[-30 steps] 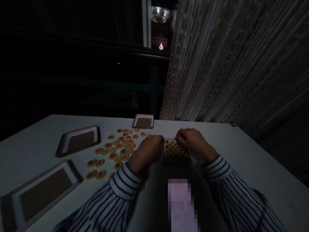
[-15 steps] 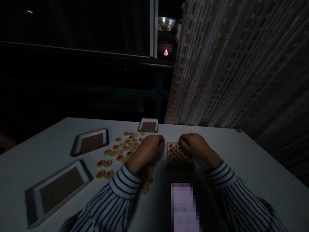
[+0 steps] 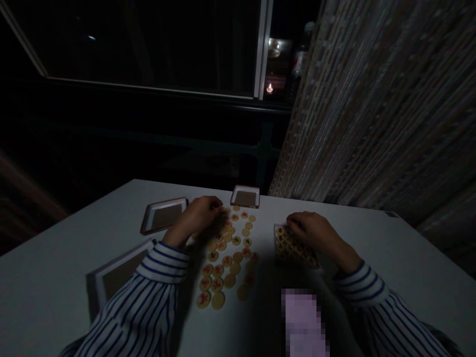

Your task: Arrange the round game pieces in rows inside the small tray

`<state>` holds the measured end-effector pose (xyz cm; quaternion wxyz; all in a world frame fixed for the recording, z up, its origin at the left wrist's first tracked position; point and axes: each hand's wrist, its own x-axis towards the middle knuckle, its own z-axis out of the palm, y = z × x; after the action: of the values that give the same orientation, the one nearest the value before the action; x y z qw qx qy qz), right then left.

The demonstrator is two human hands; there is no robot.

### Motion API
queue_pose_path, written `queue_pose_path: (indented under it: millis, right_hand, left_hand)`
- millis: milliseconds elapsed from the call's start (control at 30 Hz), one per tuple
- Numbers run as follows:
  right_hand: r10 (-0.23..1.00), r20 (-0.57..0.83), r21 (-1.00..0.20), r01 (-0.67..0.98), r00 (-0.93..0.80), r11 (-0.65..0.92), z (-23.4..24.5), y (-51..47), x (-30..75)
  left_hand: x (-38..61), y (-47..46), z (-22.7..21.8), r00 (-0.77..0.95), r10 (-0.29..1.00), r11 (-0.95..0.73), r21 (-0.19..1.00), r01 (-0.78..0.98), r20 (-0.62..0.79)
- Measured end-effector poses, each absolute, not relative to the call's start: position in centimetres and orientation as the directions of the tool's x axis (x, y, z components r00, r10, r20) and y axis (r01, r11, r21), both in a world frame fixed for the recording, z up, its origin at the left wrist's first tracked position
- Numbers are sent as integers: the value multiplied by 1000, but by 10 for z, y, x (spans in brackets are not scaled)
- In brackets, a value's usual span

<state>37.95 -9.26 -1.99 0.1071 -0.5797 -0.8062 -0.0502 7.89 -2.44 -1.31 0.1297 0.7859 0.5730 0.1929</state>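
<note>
Many round Chinese chess pieces (image 3: 217,284) with red or black characters lie loosely on the white table, some blank side up. My left hand (image 3: 197,218) is over the far left of them, its fingers bent together and pointing down. Whether a piece sits between those fingertips is hidden. To the right stands a small open box (image 3: 275,243) with rows of pieces inside, black characters showing on those I can read. My right hand (image 3: 316,233) reaches over its far right part, fingers curled at the far rim. What these fingertips hold, if anything, cannot be made out.
A small shallow tray (image 3: 234,203) stands at the far edge of the white table (image 3: 357,238). Two more trays (image 3: 146,225) lie left, the nearer partly behind my sleeve. A blurred-out bright rectangle (image 3: 303,322) is in front; a string curtain (image 3: 364,99) hangs at the right.
My left hand has moved left and away from the box, uncovering more loose pieces. My right hand stays at the box. The view has swung to the left.
</note>
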Motion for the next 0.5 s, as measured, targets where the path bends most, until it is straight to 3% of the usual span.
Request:
queue_pose_path:
  millis: [233,500]
  right_hand:
    - [888,197,-81,896,-415,436,-9,-67,339]
    - [870,34,-83,867,-491,492,-14,-20,278]
  left_hand:
    - [56,-8,-29,213,968,-251,446,859,135]
    - [63,-3,-54,217,970,-242,471,848,107]
